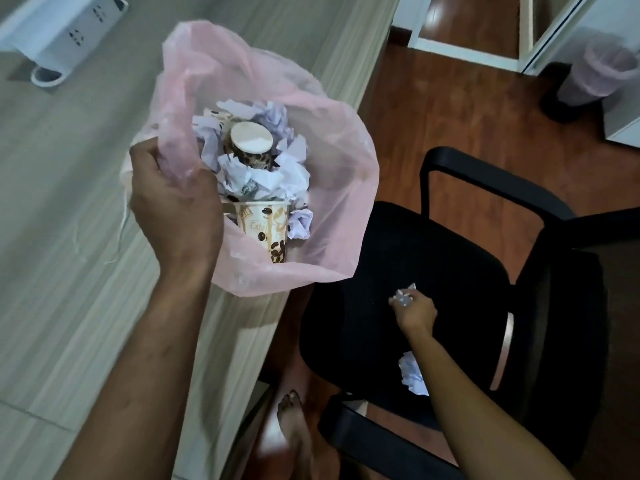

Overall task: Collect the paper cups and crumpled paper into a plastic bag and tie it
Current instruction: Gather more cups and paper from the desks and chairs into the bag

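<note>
Two bare hands in view, seen from above. Pale wood-grain tabletop (69, 188) fills the left half; dark reddish wooden floor (450, 109) to the right. Black fabric office chair with armrests (398, 271) stands on the floor just right of the tabletop edge. Translucent pink plastic bag (332, 188) is held open over the tabletop's right edge, mouth facing up. Left hand (173, 206) grips the bag's near-left rim, fingers curled round bunched plastic. Inside the bag: crumpled white paper pieces (287, 178), one brown-patterned paper cup lying with its pale base up (251, 138) near the middle, and a cream paper cup printed with coffee beans (266, 230) on its side at the near edge. Right hand (415, 311) is low over the chair seat, fingers pinching a small crumpled white paper ball (401, 296). A second crumpled white paper ball (412, 375) lies on the seat nearer the camera, partly hidden by the right forearm. White perforated desk organiser (65, 32) at far left on the tabletop. Bin lined with pink plastic (602, 71) at far right on the floor.
</note>
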